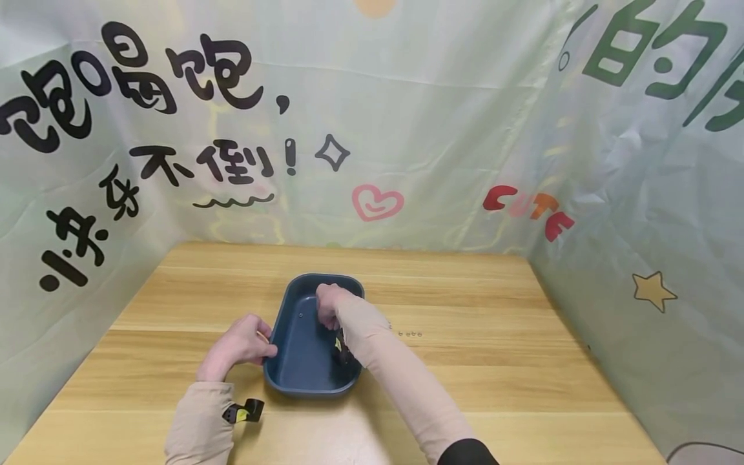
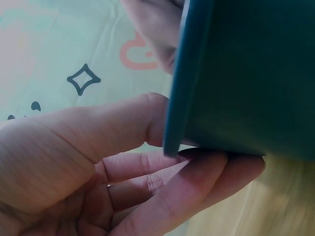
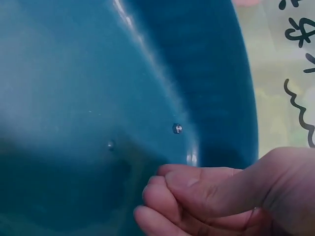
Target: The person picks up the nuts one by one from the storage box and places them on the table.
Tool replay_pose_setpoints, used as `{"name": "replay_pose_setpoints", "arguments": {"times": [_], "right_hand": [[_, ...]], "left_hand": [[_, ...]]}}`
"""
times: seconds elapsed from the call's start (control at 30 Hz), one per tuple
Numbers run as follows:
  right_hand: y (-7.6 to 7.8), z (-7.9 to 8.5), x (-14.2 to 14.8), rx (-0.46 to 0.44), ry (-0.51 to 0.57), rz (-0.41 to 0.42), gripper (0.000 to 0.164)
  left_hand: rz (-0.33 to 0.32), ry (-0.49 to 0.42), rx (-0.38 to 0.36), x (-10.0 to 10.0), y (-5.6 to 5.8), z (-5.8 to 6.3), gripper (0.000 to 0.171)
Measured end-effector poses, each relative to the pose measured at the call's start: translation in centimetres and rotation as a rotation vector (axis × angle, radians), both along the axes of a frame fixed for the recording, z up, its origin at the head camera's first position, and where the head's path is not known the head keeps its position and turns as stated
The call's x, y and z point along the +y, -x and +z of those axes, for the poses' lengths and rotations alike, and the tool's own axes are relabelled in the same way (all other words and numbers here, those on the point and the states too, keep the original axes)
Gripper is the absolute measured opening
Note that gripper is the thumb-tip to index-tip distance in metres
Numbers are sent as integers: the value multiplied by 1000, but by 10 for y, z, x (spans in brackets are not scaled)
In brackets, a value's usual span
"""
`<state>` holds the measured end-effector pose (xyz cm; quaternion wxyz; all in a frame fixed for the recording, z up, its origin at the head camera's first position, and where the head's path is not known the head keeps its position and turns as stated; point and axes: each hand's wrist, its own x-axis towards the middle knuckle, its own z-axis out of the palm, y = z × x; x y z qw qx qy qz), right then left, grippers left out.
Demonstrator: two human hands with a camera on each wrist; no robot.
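Observation:
A dark blue rectangular tray (image 1: 296,361) with rounded corners stands on the table. At its left side my left hand (image 1: 247,341) holds the rim; the left wrist view shows the thumb (image 2: 123,120) against the rim and the fingers under the wall. My right hand (image 1: 331,307) is inside the tray near its far right part. Its fingers (image 3: 157,196) are curled with the thumb over them, and no held thing shows. On the tray floor, close by these fingertips, are a small shiny clear bead (image 3: 177,128) and a fainter bead-like spot (image 3: 111,145).
Several tiny clear beads (image 1: 409,334) lie in a row on the wooden table (image 1: 476,374), right of the tray and beyond my right forearm. Printed cloth walls (image 1: 442,148) close off the table's back and sides.

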<state>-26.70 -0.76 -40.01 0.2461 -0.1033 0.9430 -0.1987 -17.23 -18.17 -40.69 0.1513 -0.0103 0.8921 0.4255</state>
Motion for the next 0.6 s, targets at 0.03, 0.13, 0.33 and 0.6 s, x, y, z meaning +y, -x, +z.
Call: {"name": "replay_pose_setpoints", "arguments": {"times": [0.03,0.13,0.33,0.6], "right_hand": [[-1,2,1,-4,17,4,10],[-2,7,4,-6,60,18,9],[-4,13,9,46,74,79,8],[0,15,15,131,97,128,6]], "left_hand": [[0,1,0,0,0,0,30],[-6,3,5,0,0,1,30],[-19,6,23,-1,-1,2,31],[-15,-14,13,-1,-1,1,29]]}}
